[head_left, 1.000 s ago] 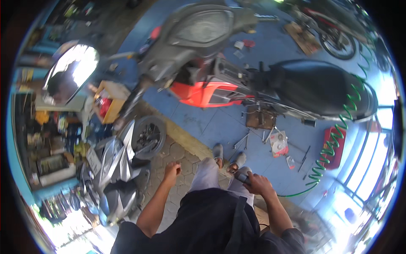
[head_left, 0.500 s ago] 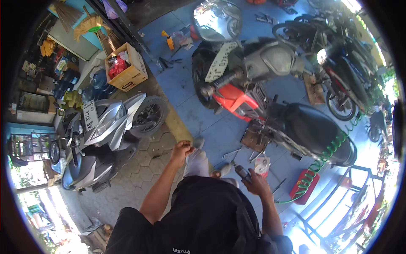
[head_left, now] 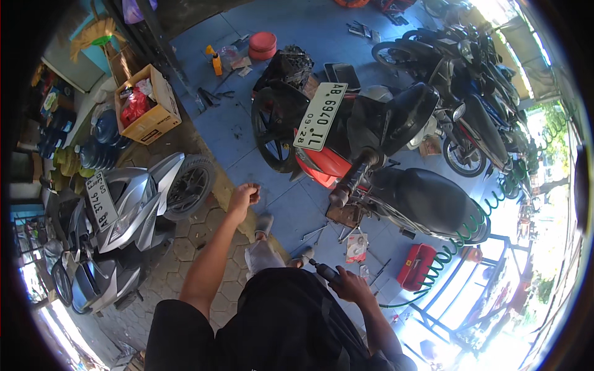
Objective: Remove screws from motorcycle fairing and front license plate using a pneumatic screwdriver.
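Observation:
My right hand (head_left: 351,286) is wrapped round a dark handheld air tool (head_left: 325,271), its narrow tip pointing up and left over the floor. A green coiled air hose (head_left: 445,266) runs toward that hand from the right. My left hand (head_left: 243,196) reaches forward over the edge of the blue floor, its fingers curled closed. Whether they hold anything is hidden. Ahead and to the right stands a red and black motorcycle (head_left: 327,166) with a black seat (head_left: 427,198). Its handlebar grip (head_left: 352,179) is the part nearest to my hands, and neither touches it.
Close by the motorcycle lie wrenches (head_left: 314,232), a red and white package (head_left: 357,247) and a red toolbox (head_left: 417,267). To the left are a silver scooter (head_left: 133,204) and a cardboard box (head_left: 154,117). A red round stool (head_left: 262,46) and more motorcycles (head_left: 476,133) stand farther off.
My view has shifted, and the motorcycle's handlebar now shows from another angle. The left hand has moved forward and left. The right hand has drawn the air tool leftward, nearer my body.

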A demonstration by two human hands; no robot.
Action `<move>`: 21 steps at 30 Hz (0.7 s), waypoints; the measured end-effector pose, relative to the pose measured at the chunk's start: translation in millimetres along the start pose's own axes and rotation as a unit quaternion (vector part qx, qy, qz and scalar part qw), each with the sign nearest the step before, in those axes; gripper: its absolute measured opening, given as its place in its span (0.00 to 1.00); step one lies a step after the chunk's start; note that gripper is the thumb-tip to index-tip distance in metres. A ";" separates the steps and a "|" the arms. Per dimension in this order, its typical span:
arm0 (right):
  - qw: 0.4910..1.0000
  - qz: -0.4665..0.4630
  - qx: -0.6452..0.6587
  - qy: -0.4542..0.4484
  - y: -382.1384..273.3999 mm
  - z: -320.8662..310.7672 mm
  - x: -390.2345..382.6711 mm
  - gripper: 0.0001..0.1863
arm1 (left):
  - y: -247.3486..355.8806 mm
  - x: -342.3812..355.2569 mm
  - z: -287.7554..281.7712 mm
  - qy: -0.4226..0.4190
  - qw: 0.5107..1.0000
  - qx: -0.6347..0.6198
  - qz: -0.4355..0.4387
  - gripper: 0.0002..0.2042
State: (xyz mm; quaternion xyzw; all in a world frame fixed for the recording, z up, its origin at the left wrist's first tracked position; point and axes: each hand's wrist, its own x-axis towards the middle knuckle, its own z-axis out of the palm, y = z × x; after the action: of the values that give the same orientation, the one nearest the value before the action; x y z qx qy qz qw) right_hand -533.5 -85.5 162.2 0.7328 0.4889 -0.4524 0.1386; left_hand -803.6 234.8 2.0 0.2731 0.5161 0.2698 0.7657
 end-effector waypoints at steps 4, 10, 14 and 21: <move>0.999 0.007 0.020 0.032 6.7 0.9 -3.9 0.36 | 15.6 16.2 16.8 -0.006 0.997 0.070 0.021 0.06; 0.993 -0.011 0.075 0.092 53.8 17.0 -11.4 0.36 | -21.5 -6.7 68.1 0.022 0.999 0.027 0.023 0.07; 0.974 -0.056 0.113 0.190 73.8 19.2 -15.5 0.33 | -69.5 -43.9 88.3 -0.003 0.998 -0.016 -0.065 0.08; 0.941 -0.025 0.268 0.207 42.7 -6.5 -15.7 0.31 | -61.5 -50.4 71.3 -0.030 0.969 -0.143 -0.198 0.13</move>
State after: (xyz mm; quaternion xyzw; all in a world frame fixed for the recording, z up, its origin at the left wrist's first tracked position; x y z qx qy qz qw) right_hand -495.8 -111.2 168.2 0.8078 0.3859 -0.4082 -0.1785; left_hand -744.8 146.5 14.3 0.0607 0.4925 0.1751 0.8503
